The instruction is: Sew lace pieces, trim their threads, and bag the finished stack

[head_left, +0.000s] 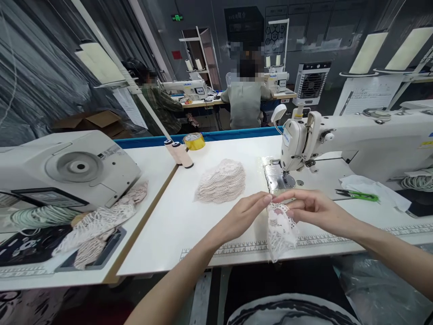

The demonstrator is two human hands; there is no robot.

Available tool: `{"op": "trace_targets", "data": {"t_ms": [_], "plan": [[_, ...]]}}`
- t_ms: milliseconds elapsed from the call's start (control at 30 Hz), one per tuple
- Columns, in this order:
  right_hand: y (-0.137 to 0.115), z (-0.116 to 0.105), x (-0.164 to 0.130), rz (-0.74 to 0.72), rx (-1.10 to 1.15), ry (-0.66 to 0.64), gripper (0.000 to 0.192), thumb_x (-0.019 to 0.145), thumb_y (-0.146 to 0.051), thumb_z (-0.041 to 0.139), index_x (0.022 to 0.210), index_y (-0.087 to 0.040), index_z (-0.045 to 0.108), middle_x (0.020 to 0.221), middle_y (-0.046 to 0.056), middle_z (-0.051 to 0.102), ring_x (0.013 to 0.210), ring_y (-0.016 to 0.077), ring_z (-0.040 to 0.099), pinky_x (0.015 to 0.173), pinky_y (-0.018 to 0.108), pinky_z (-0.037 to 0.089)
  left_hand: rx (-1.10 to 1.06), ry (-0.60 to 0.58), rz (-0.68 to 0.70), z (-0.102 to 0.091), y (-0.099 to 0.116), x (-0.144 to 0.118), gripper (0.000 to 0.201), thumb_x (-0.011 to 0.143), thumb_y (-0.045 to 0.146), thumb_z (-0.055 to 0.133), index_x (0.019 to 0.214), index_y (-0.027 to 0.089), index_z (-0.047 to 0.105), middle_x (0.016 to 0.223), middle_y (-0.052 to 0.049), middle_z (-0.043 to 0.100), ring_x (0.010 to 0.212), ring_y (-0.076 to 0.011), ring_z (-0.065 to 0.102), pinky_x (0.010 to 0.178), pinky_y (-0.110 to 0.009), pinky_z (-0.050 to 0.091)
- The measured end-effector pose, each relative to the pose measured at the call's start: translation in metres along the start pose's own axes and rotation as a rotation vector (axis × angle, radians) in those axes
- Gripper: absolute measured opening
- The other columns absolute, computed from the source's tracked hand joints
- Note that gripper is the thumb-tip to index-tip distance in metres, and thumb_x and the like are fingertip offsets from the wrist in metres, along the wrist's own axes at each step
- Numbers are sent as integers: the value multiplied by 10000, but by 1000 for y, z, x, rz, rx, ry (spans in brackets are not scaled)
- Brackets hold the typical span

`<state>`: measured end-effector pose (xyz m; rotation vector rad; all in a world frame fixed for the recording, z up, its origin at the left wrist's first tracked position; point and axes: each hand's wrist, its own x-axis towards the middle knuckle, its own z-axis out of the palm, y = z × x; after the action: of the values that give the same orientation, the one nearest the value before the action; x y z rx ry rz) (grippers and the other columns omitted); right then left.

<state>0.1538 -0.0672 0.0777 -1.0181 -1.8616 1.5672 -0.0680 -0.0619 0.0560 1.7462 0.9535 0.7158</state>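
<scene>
- The left hand (246, 212) and the right hand (311, 208) meet fingertip to fingertip above the front part of the white worktop (176, 221).
- Both grips are narrow, each pinching the top edge of one small white lace piece (280, 230); the piece hangs down from the fingers, its lower end over the ruler strip (237, 248) printed along the worktop's near edge.
- Just behind the grip stands the sewing machine (304, 140), its needle plate (279, 178) close beyond the fingertips.
- Behind and to the left of the grip lies a pile of lace pieces (223, 181), apart from both hands.
- To the right of the grip, green snips (360, 195) rest beside a white cloth (372, 188).
- Far left of the grip, more lace (101, 221) is draped beside a second machine (67, 167).
- Well behind the pile stand two thread cones (179, 154) and a yellow tape roll (194, 141).
</scene>
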Motion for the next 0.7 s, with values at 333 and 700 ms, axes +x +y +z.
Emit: {"op": "trace_targets", "data": {"t_ms": [333,700], "plan": [[2,0,10,-90,-100,16,246,870,-351,595,1029,-263,762,913,58,721,824,196,643,608,280,497,-359,-139,-239,-28,-13,-21,275,748,388,759,787,177,587,796,13,575,770,-124,525,728,-249,400],[-23,26,77,-338,-141,289,340,840,-318,649,1170,-256,705,752,10,715,613,139,601,592,283,498,-223,586,-14,-105,-13,-9,323,739,482,744,848,185,676,716,27,610,640,-82,529,584,-196,384]]}}
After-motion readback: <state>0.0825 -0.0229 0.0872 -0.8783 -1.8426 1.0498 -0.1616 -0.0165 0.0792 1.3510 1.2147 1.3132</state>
